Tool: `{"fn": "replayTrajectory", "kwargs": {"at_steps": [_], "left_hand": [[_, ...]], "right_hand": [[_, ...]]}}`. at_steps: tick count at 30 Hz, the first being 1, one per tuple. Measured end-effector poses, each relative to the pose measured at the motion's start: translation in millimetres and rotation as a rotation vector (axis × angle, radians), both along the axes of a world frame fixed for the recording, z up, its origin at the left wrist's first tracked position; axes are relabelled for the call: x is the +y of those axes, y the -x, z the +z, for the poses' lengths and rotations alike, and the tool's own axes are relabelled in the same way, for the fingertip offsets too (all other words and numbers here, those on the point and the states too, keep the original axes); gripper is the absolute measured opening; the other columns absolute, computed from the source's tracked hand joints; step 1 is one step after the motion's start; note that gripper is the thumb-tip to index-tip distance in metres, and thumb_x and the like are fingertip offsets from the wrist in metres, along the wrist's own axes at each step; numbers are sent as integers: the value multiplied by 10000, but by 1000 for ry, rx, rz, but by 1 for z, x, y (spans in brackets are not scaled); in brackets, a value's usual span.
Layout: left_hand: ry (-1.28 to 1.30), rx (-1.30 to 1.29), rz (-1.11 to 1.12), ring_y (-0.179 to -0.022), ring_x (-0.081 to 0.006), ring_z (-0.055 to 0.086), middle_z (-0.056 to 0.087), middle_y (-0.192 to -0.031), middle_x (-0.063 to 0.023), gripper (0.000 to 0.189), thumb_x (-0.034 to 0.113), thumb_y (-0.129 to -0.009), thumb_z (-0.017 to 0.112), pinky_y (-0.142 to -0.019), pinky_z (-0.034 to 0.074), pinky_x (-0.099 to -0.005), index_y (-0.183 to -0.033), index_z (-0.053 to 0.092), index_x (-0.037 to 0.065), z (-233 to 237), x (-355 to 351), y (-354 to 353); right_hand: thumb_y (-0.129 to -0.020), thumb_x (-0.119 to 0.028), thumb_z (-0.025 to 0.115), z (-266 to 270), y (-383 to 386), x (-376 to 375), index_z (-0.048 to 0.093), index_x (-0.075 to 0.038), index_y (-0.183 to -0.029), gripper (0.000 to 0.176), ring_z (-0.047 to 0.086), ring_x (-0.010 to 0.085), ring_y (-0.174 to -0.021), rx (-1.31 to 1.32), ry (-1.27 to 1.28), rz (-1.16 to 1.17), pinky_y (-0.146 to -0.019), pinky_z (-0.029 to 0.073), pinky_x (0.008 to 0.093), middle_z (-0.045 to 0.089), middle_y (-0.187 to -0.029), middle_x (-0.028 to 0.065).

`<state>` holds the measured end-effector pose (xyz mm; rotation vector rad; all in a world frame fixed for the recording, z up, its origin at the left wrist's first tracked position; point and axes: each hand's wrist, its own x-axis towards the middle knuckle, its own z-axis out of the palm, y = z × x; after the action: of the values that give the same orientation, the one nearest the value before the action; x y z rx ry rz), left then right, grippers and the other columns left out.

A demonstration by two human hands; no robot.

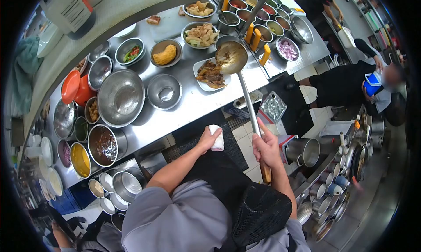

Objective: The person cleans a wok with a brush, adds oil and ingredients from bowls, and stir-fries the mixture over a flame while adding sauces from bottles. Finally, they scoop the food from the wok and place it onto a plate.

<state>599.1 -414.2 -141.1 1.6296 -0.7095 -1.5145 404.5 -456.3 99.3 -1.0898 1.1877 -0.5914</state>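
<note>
My right hand (266,146) is closed around the long handle of a ladle (231,58). The ladle's wide, sauce-stained bowl hangs over the right edge of a white plate (226,80) on the steel counter. Dark brown cooked pieces of food (211,74) lie on that plate, partly covered by the ladle's bowl. My left hand (208,140) grips a folded white cloth (217,139) in front of the counter's near edge. A steel bowl (164,91) with a little clear liquid stands left of the plate.
Bowls of food pieces (200,35) stand behind the plate, with sauce and ingredient tubs (275,28) at the back right. Large bowls (120,98) and a pot of dark liquid (102,145) fill the left. A person (346,83) holding a blue container stands at right, near a stockpot (302,152).
</note>
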Motion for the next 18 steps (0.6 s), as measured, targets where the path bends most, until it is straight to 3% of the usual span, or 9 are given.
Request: {"fn": "replayTrajectory", "kwargs": {"at_steps": [3,5,9,11,12,13,15,17,18], "left_hand": [[3,-5,12,-921,-176,623,621,-1042,-112,502,402,-947,653,-809,519,-339,-1188,492,-9,9,4,1],[2,-10,22,-905,-171,630,624,-1036,-105,482,392,-952,648,-788,530,-339,-1194,494,5,14,4,3],[-112,453,111,-812,-186,664,646,-984,-91,354,347,-971,617,-640,578,-339,-1165,546,60,42,-6,11],[-239,755,212,-770,-211,678,662,-957,-98,283,320,-980,596,-559,587,-330,-1122,579,76,53,-22,22],[-278,844,223,-757,-203,674,666,-945,-92,266,312,-978,596,-548,579,-323,-1104,587,78,53,-35,29],[-317,932,232,-743,-195,670,670,-933,-86,250,304,-976,597,-537,570,-315,-1085,595,79,52,-52,37],[-254,1111,268,-706,-190,659,674,-891,-71,206,277,-962,610,-512,546,-278,-1032,617,83,56,-90,54],[16,1270,287,-682,-198,650,679,-859,-62,193,270,-943,633,-519,531,-242,-993,634,83,51,-135,71],[-13,1301,295,-695,-207,656,684,-868,-67,224,294,-941,638,-567,551,-278,-999,630,78,49,-149,70]], "right_hand": [[-988,-103,569,10,-1,3,263,-111,-1559,648,445,50,-435,-29,-23,-5,-383,363,218,507,-630,-23],[-978,-101,585,18,-1,11,329,-101,-1536,615,466,49,-443,60,61,4,-393,365,217,543,-651,-18],[-945,-85,623,24,9,27,410,-71,-1494,589,516,74,-472,248,201,72,-432,412,248,609,-696,42],[-909,-69,654,19,12,33,462,-45,-1453,578,609,166,-550,526,506,200,-526,479,308,670,-786,140],[-895,-61,657,23,8,36,462,-31,-1443,583,666,299,-659,562,640,226,-626,514,391,669,-855,224],[-895,-61,657,19,7,37,462,-31,-1443,583,666,299,-659,561,641,226,-626,514,391,669,-855,224],[-898,-63,653,2,8,38,478,-58,-1437,567,669,385,-743,507,882,210,-677,516,444,672,-890,250],[-906,-73,647,-16,9,38,484,-79,-1439,557,681,379,-777,577,818,255,-699,517,434,671,-922,257],[-915,-84,641,-20,9,38,489,-100,-1441,548,693,373,-811,645,753,300,-720,519,424,671,-953,264]]}}
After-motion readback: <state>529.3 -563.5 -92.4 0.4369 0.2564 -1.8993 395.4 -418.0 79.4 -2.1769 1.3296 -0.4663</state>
